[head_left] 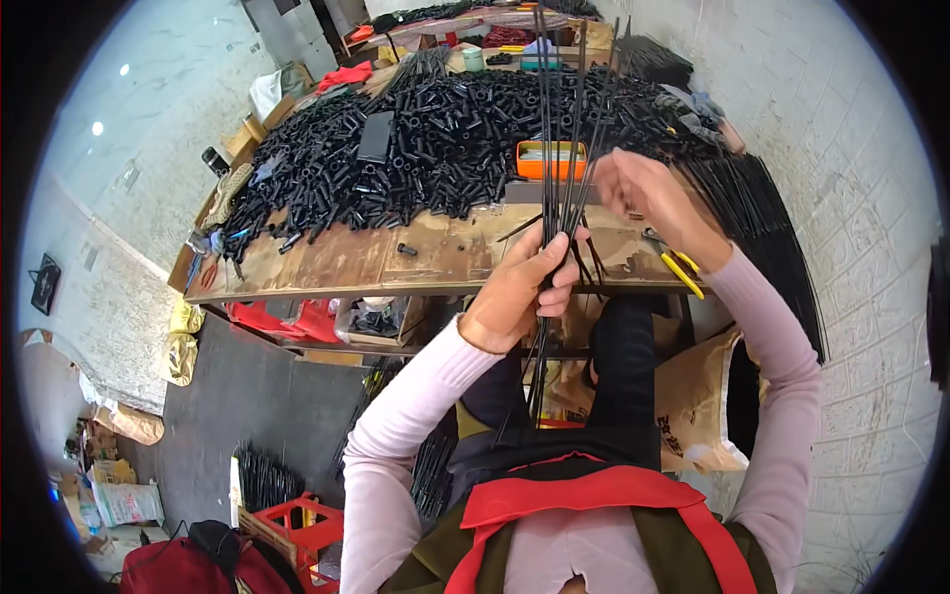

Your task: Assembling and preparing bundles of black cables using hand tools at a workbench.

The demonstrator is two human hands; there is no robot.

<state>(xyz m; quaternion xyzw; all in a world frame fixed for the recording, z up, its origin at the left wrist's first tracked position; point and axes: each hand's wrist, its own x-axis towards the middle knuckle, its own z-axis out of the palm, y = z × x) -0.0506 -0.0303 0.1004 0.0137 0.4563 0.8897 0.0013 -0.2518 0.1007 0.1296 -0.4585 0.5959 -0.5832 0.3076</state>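
Observation:
My left hand (pixel 529 277) is closed round a bundle of thin black rods (pixel 550 119) over the front edge of the workbench. The rods stand nearly upright, fanning out above the fist, with their lower ends hanging down toward my lap. A few short dark ends poke out sideways beside my fingers. Just right of the bundle, my right hand (pixel 643 193) is raised with its fingers bent loosely and apart. It is slightly blurred, and I see nothing in it. Behind it sits an orange box (pixel 551 160) with pale contents.
A large heap of short black tubular parts (pixel 445 129) covers the wooden workbench (pixel 346 259). Yellow-handled scissors (pixel 683 272) lie at the front right edge. More black rods (pixel 752 208) lean at the right. Red-handled pliers (pixel 209 272) lie at the left end. A red crate (pixel 307 530) stands on the floor.

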